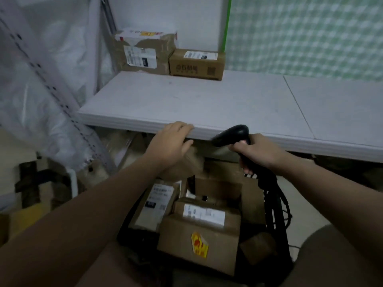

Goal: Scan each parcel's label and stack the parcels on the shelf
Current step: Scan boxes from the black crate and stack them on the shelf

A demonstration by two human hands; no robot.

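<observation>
**Scanner in hand, parcels waiting below the shelf**

Head view. The right hand [255,151] is closed round the handle of a black scanner [234,134], whose head points left, just under the front edge of the shelf [207,104]. A black cable [272,195] hangs from the handle.

The left hand [172,141] is at the shelf's front edge, with its fingers loosely bent and its thumb apart. A blurred brown parcel [186,162] lies right under the palm. Whether the hand is gripping it cannot be told.

Two parcels already stand on the shelf, at the back against the wall and touching side by side. On the left is a taller torn box [145,52] with a white label on its front. On the right is a low box [196,64] with a label on top.

Below the shelf, a black bin [132,237] holds more parcels:
- Nearest is a stickered box [199,239] with a yellow-and-red sticker on its front and a white label on top.
- A flat parcel [153,206] leans beside it on the left, label up.
- An open carton [219,189] stands behind them.
- A small brown piece [259,247] lies to the right of the stickered box.
</observation>
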